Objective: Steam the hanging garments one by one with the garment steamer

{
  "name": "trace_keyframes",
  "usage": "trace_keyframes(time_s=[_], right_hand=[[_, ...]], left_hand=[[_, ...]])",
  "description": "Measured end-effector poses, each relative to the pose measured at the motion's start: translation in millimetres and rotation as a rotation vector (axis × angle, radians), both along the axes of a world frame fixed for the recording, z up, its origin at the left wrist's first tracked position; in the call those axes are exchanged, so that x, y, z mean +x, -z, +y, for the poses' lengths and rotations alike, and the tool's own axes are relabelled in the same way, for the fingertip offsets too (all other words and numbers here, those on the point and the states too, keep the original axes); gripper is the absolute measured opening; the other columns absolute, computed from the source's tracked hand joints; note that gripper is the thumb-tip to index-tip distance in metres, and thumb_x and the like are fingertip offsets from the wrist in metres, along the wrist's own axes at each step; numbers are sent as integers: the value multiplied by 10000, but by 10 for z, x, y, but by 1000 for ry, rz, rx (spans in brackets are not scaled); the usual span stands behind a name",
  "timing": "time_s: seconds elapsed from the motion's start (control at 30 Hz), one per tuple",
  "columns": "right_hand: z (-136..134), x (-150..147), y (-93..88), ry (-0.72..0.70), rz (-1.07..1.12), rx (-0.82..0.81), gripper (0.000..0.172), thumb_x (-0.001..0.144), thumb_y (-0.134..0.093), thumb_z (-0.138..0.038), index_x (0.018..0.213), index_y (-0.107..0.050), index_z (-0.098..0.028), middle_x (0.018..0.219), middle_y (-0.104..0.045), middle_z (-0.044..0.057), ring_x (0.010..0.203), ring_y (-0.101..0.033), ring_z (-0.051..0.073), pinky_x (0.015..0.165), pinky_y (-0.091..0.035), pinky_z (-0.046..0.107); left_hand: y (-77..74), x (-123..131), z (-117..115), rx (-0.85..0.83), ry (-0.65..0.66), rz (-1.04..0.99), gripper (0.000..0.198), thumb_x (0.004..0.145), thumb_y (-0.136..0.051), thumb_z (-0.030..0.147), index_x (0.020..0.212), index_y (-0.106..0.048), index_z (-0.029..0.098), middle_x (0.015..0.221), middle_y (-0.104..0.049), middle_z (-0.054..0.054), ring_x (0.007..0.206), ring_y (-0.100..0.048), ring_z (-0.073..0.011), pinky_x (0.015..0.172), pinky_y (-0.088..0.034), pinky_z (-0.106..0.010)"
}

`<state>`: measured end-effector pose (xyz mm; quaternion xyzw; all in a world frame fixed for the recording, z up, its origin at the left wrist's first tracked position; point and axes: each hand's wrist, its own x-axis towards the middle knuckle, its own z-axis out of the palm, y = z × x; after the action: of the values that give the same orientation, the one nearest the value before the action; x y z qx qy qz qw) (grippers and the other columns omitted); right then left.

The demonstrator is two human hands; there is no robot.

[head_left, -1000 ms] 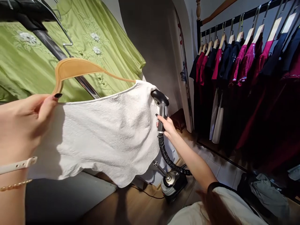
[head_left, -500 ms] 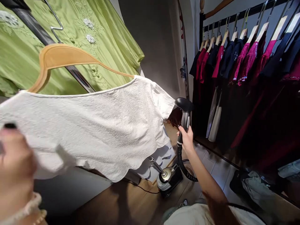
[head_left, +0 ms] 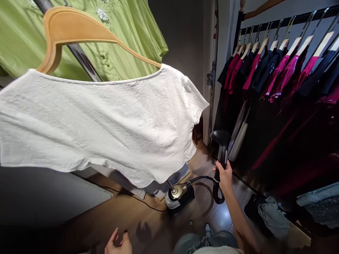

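A white textured short-sleeved top (head_left: 113,120) hangs on a wooden hanger (head_left: 79,28) in front of me. My right hand (head_left: 224,175) is wrapped round the handle of a black garment steamer head (head_left: 221,146), which is to the right of the top and apart from its sleeve. From the handle, a black hose (head_left: 202,178) runs down to the steamer base (head_left: 180,199) on the floor. Low at the bottom edge, my left hand (head_left: 118,243) is below the top and touches nothing, its fingers apart; part of it is cut off by the frame.
Behind the hanger hangs a green garment (head_left: 127,46). On the right, a rack (head_left: 288,21) carries several dark and crimson garments (head_left: 284,72). A cable (head_left: 137,199) crosses the wooden floor. Folded clothes (head_left: 272,215) lie low at the right.
My left hand has dropped from the left of the top to the bottom edge. The steamer head has moved away from the sleeve, downward and right. The view has shifted too.
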<state>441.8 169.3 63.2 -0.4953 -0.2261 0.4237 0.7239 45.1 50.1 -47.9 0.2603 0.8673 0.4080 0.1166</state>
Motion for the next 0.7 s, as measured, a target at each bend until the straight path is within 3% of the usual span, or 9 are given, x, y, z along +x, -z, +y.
trace_keyframes(time_s=[0.07,0.17,0.27,0.33,0.37,0.43,0.57,0.63,0.7], right_hand=[[-23,-48,29,-8,-7,-11,440,679,-831,-452,914,-551,-208,660,-573,-75,518,-543,91,491,-457,217],[-41,-128,39,-21,20,0,482,647,-845,-466,933,-555,-208,666,-583,-71,517,-544,93,475,-444,211],[-60,-193,37,-29,73,-3,528,622,-860,-490,950,-561,-203,633,-568,-78,496,-535,92,452,-425,200],[-66,-235,35,-9,112,-19,563,599,-875,-502,958,-567,-198,616,-565,-80,484,-531,91,444,-422,193],[-66,-257,33,6,131,-25,580,584,-883,-505,962,-572,-194,613,-568,-80,484,-531,90,443,-423,189],[-67,-304,25,30,167,-30,609,549,-899,-500,968,-587,-186,608,-572,-78,488,-530,87,442,-424,181],[-70,-359,14,59,213,-29,629,505,-918,-472,975,-618,-180,627,-580,-78,493,-530,79,439,-431,169],[-40,-341,11,82,224,-46,632,500,-924,-462,983,-628,-182,648,-599,-70,500,-541,81,438,-443,168],[44,-285,-4,94,235,-65,626,507,-929,-457,989,-635,-186,667,-617,-57,510,-556,93,434,-457,176]], left_hand=[[-69,52,72,31,30,-48,647,759,-559,495,1312,-591,158,1237,-682,-188,1112,-666,-425,1078,-440,-614],[-189,178,233,160,99,-133,795,769,-576,481,1478,-461,140,1291,-682,-185,1165,-663,-368,1081,-462,-555],[-305,326,412,303,166,-219,705,754,-591,500,1361,-575,141,1255,-698,-184,1204,-654,-359,1050,-504,-500],[-514,424,565,372,228,-265,590,756,-628,520,1217,-658,154,1201,-720,-172,1162,-676,-352,1049,-512,-486],[-687,475,652,415,280,-273,542,764,-651,520,1168,-679,161,1177,-732,-164,1147,-684,-344,1057,-511,-480],[-1180,585,835,558,417,-233,442,808,-679,476,1129,-699,173,1173,-742,-147,1133,-692,-314,1066,-515,-457],[-2528,859,1221,1011,698,-66,319,894,-678,372,1130,-721,162,1152,-750,-137,1062,-726,-272,986,-578,-426],[-3214,990,1421,1219,803,-129,367,919,-659,322,1252,-679,170,1322,-688,-145,1278,-632,-289,1079,-533,-442],[-3807,1090,1622,1240,957,-261,474,914,-647,265,1380,-601,193,1539,-525,-133,1448,-475,-282,1191,-434,-434]])
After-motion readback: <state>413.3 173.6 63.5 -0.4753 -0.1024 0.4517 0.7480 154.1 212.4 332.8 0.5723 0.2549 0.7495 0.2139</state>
